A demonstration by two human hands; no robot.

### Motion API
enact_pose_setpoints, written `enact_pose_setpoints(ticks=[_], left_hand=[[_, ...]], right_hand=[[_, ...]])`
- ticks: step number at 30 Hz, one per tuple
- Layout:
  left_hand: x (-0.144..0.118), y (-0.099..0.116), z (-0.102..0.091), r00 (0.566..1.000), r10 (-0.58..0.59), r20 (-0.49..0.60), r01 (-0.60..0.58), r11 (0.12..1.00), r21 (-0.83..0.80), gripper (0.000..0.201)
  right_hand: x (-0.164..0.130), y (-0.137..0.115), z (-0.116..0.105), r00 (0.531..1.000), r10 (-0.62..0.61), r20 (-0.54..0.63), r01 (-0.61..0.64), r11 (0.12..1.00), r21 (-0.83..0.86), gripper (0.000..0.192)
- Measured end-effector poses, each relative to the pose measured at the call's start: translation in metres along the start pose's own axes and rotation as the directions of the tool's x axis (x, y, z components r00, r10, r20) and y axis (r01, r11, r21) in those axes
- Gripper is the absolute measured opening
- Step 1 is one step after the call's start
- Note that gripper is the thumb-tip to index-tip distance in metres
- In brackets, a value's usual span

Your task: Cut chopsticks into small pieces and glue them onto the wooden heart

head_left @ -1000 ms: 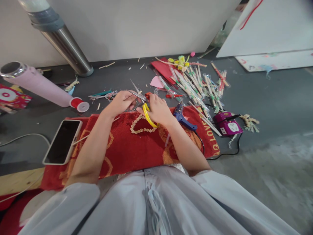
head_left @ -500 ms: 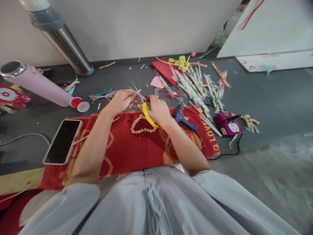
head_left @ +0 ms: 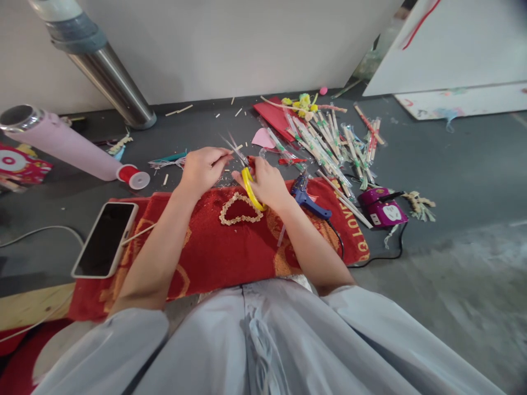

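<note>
Scissors (head_left: 249, 184) are clamped in the right hand (head_left: 267, 184) and aimed outward, safer that way I'd guess; a stick (head_left: 236, 149) is pinched in the left hand (head_left: 203, 170), presumably for control. Beige ring (head_left: 224, 213) is laid flat on the towel (head_left: 234, 252), glue gun (head_left: 304, 198) parked handily close.

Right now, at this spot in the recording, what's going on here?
A person is at work with scissors above a red towel. The right hand holds the yellow-handled scissors, blades parted, while the left hand pinches what looks like a small pale stick at the blades. A beaded-looking, roughly heart-shaped outline lies on the towel, as does a blue glue gun. Wrapped sticks are piled beyond.
</note>
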State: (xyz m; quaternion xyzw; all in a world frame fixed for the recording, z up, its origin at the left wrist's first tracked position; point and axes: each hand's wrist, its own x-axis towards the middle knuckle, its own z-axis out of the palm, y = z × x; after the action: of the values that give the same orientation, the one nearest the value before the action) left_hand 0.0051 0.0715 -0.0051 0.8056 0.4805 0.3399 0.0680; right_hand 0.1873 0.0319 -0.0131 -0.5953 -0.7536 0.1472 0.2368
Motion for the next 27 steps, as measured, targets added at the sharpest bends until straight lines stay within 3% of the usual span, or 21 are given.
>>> enact_pose_setpoints(ticks=[5,12,18,27], left_hand=[[-0.0001,-0.0017,-0.0015,0.999,0.031,0.018,-0.031,0.999,-0.031,0.026],[0.001,0.0006,-0.0068,0.992,0.073,0.099,-0.068,0.996,-0.05,0.037],[0.0004,0.0013,-0.0057,0.987,0.125,0.1,-0.125,0.992,-0.003,0.04],[-0.0027,-0.0018,-0.002,0.99,0.093,0.11,-0.096,0.995,0.027,0.039]], right_hand=[[-0.0019,0.0021,0.0015,0.998,-0.055,-0.037,0.055,0.998,0.006,0.07],[-0.003,0.0019,0.0016,0.998,-0.045,-0.045,0.046,0.999,0.013,0.077],[-0.0029,0.0018,-0.0009,0.999,-0.045,-0.02,0.045,0.999,0.012,0.077],[-0.0042,-0.0034,-0.001,1.0,-0.018,0.004,0.019,0.998,-0.054,0.074]])
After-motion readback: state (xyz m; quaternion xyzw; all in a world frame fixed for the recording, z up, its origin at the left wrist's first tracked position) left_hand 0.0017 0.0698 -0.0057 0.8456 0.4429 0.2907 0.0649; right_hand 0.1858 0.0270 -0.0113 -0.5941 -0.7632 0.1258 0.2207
